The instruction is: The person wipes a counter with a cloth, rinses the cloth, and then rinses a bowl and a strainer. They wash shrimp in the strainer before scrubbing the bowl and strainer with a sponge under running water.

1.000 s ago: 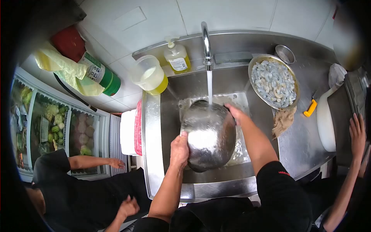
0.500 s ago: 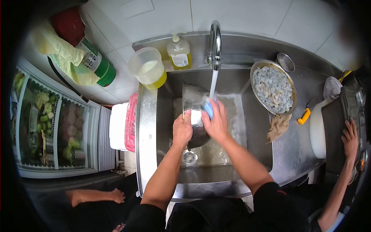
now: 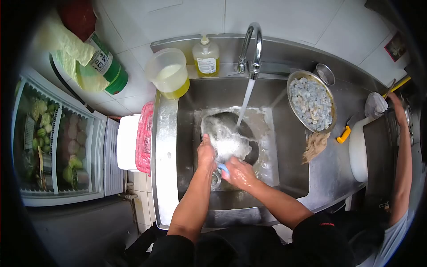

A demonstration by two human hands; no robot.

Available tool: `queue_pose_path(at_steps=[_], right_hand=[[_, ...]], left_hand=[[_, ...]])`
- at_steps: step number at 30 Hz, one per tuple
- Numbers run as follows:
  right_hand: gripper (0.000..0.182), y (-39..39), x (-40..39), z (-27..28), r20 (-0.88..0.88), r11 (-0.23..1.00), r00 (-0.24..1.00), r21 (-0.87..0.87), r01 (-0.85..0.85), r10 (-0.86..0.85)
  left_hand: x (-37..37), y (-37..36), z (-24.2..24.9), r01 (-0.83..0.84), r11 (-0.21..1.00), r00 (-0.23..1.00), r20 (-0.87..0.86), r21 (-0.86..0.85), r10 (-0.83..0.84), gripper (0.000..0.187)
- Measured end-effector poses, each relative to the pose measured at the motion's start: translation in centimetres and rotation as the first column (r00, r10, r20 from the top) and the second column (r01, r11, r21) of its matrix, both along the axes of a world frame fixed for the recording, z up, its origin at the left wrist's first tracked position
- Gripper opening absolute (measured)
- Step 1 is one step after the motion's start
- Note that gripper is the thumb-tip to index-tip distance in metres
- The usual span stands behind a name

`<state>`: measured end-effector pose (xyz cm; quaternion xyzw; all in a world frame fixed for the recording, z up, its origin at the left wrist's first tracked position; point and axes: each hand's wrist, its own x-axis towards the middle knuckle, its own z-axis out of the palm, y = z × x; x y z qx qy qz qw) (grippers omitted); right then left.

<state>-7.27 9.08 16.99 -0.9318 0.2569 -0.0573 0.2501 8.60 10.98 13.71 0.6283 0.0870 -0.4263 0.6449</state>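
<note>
A round metal bowl (image 3: 229, 133) lies tilted in the sink (image 3: 291, 160), its inside wet and foamy. Water from the faucet (image 3: 255, 49) runs into it. My left hand (image 3: 206, 153) grips the bowl's left rim. Closed around a blue sponge (image 3: 223, 168), my right hand (image 3: 240, 172) is at the bowl's near edge.
A metal bowl of peeled shrimp (image 3: 311, 103) stands right of the sink by a brown cloth (image 3: 316, 145) and a yellow handle (image 3: 344, 135). Behind the sink are a soap bottle (image 3: 206, 58) and plastic tub (image 3: 168, 73). A co-worker's arm (image 3: 402, 155) reaches in at right.
The bowl has tipped from its side to face upward. My right hand has moved down and left with the sponge. The co-worker's right-side hand has moved farther back; the arm at lower left is gone.
</note>
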Motion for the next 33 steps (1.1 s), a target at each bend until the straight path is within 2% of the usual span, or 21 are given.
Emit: queue_pose_path(at_steps=[1,2,3,4,5,8,9,11,13,15,17,20,23,26,29,31,33], right_hand=[[0.023,0.1,-0.9,-0.5,-0.058,1.000,0.998,0.022,0.003,-0.002],[0.023,-0.1,-1.8,-0.9,-0.117,0.999,0.993,0.041,0.005,0.000],[0.023,-0.5,-2.4,-1.3,-0.175,0.998,0.985,0.057,0.011,-0.001],[0.026,-1.2,-2.4,-1.0,-0.139,0.994,0.990,0.110,0.027,-0.011],[0.025,-1.8,-2.1,-0.6,-0.061,0.992,0.998,0.119,0.028,-0.021],[0.024,-4.5,1.6,3.7,0.206,0.993,0.978,0.118,0.007,-0.031],[0.026,-5.6,4.1,6.3,0.317,0.996,0.948,0.092,-0.007,-0.023],[0.032,-7.0,9.4,12.2,0.489,0.998,0.870,0.046,0.047,-0.064],[0.036,-8.5,15.1,15.4,0.682,0.994,0.731,-0.083,0.069,0.006],[0.036,-10.8,20.2,17.5,0.618,0.961,0.769,-0.278,0.015,0.167],[0.034,-11.8,24.6,19.4,0.427,0.962,0.886,-0.266,-0.070,0.182],[0.041,-13.9,31.1,19.5,0.014,0.956,0.984,-0.238,-0.171,0.180],[0.048,-16.7,36.5,16.5,-0.382,0.909,0.897,-0.252,-0.332,0.222],[0.056,-15.8,38.0,16.9,-0.631,0.877,0.739,-0.190,-0.441,0.235],[0.061,-16.4,40.3,14.1,-0.515,0.974,0.857,-0.186,-0.127,0.013],[0.065,-17.4,41.6,10.8,-0.440,0.983,0.884,-0.152,0.102,-0.160],[0.065,-18.7,41.7,7.8,-0.401,0.969,0.893,-0.215,0.124,-0.203]], left_hand=[[0.4,0.2,-0.3,0.014,0.997,0.999,0.030,0.072,-0.016,0.052],[0.3,0.3,0.5,-0.017,0.999,1.000,-0.005,-0.045,0.017,0.054],[0.6,0.5,0.7,0.009,0.998,0.999,0.034,-0.069,-0.007,0.054],[1.0,0.8,0.8,0.032,0.995,0.997,0.073,-0.093,-0.026,0.053],[1.5,1.1,0.8,0.052,0.992,0.993,0.115,-0.117,-0.038,0.053],[2.9,2.9,0.6,0.215,0.977,0.966,0.149,-0.009,-0.211,0.049],[2.5,3.5,-0.4,0.241,0.969,0.917,0.313,0.054,-0.246,0.049],[1.8,5.0,2.7,0.403,0.878,0.769,0.425,0.258,-0.477,0.050],[1.3,5.9,2.0,0.452,0.829,0.659,0.503,0.328,-0.559,0.052],[0.8,6.6,0.5,0.489,0.787,0.595,0.515,0.378,-0.617,0.057],[0.6,7.0,-0.6,0.546,0.722,0.542,0.477,0.426,-0.692,0.055],[0.5,7.7,-0.6,0.564,0.724,0.544,0.481,0.398,-0.688,0.055],[0.5,7.2,-1.6,0.582,0.708,0.500,0.510,0.401,-0.700,0.056],[0.0,7.0,-1.8,0.590,0.701,0.513,0.484,0.401,-0.709,0.055],[-0.2,7.3,-2.4,0.651,0.651,0.472,0.463,0.390,-0.750,0.053],[-0.4,7.7,-2.3,0.683,0.623,0.445,0.460,0.381,-0.768,0.052],[-0.5,8.3,-1.7,0.693,0.603,0.426,0.451,0.395,-0.784,0.050]])
